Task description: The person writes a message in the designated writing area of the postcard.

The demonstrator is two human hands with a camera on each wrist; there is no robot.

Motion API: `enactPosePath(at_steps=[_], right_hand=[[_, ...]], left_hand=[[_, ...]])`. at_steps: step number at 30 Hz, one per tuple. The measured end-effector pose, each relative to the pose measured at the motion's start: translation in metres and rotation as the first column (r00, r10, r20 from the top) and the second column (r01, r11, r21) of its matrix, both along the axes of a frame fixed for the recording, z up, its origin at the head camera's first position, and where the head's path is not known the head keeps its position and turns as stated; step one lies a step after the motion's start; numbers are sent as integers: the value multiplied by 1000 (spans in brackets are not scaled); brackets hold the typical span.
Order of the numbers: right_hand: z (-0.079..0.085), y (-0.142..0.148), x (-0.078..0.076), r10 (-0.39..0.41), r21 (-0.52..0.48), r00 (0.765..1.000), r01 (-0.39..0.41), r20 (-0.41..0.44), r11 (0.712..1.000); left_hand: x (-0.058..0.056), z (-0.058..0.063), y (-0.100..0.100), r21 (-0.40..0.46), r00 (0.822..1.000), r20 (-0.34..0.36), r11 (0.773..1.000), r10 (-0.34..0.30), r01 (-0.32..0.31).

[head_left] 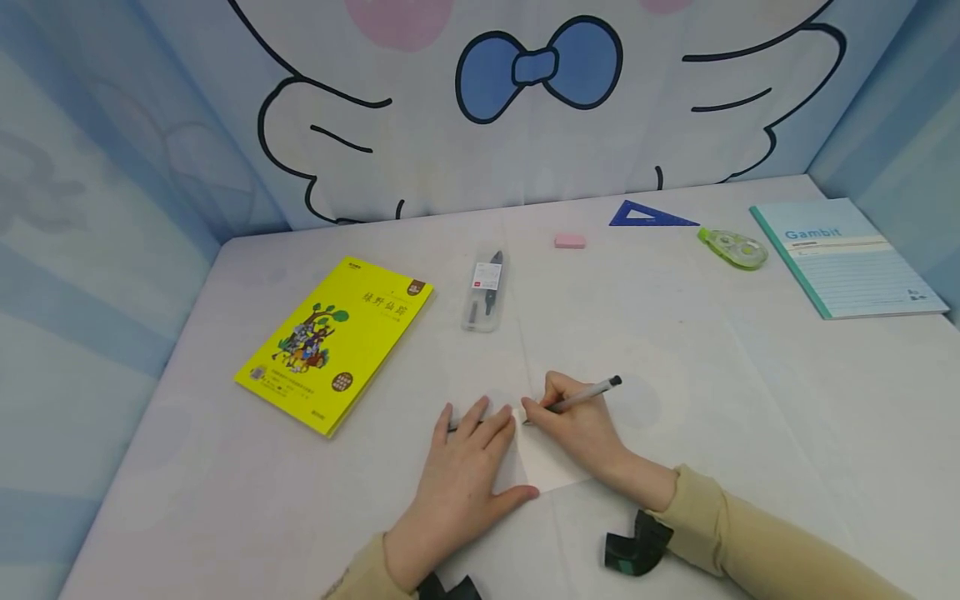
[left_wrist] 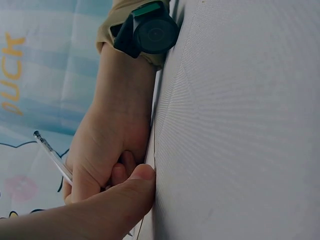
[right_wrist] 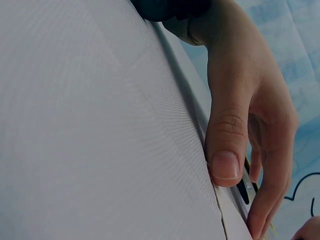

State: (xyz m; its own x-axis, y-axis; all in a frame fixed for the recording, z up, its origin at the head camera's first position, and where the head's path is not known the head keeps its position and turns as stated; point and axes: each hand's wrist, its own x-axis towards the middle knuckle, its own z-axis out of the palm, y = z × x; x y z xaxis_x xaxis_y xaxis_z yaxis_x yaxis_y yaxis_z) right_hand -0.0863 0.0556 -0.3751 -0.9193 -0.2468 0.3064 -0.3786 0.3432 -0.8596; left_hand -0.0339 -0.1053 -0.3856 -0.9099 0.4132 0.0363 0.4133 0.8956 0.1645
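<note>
Bare hands meet over a pale sheet of paper [head_left: 555,467]: the left hand [head_left: 468,475] rests across its left part, fingers spread and thumb stretched out by the near edge, apparently to keep it from sliding, while the right hand [head_left: 581,425] pinches a slim grey pen with a black end [head_left: 585,395] low on the barrel, a grip that seems meant for fine control. Whether the nib touches the sheet cannot be told from where I stand; nor can a thin dark item [head_left: 452,428], mostly hidden under the left fingers, be identified. White-covered table [head_left: 750,433] surrounds the sheet. Beyond the sheet and to its left, a bright yellow paperback book with a cartoon tree [head_left: 334,346] lies slanted, well apart, perhaps to leave elbow room. Far to the sheet's right and beyond, a pale blue notebook with a green spine [head_left: 855,258] lies closed, seemingly parked. Beyond the sheet, slightly left, a clear plastic case [head_left: 483,296] keeps a dark compass contained. Farther beyond, to the sheet's right, sits a blue triangular set square [head_left: 663,220], with a green teardrop-shaped correction tape [head_left: 735,248] just beside it. Smallest, a pink block eraser [head_left: 570,242] lies well beyond the sheet, out of the writing hand's way.
</note>
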Motion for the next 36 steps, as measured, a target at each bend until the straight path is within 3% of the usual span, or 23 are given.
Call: enactPosePath(at_steps=[22, 36], right_hand=[[-3, 0, -1, 13, -12, 1000, -13, -3, 1000], [-2, -1, -1, 19, 17, 1000, -19, -6, 1000]], left_hand=[[0, -3, -1, 9, 999, -43, 1000, -11, 12], [1, -1, 0, -7, 1000, -26, 1000, -11, 11]])
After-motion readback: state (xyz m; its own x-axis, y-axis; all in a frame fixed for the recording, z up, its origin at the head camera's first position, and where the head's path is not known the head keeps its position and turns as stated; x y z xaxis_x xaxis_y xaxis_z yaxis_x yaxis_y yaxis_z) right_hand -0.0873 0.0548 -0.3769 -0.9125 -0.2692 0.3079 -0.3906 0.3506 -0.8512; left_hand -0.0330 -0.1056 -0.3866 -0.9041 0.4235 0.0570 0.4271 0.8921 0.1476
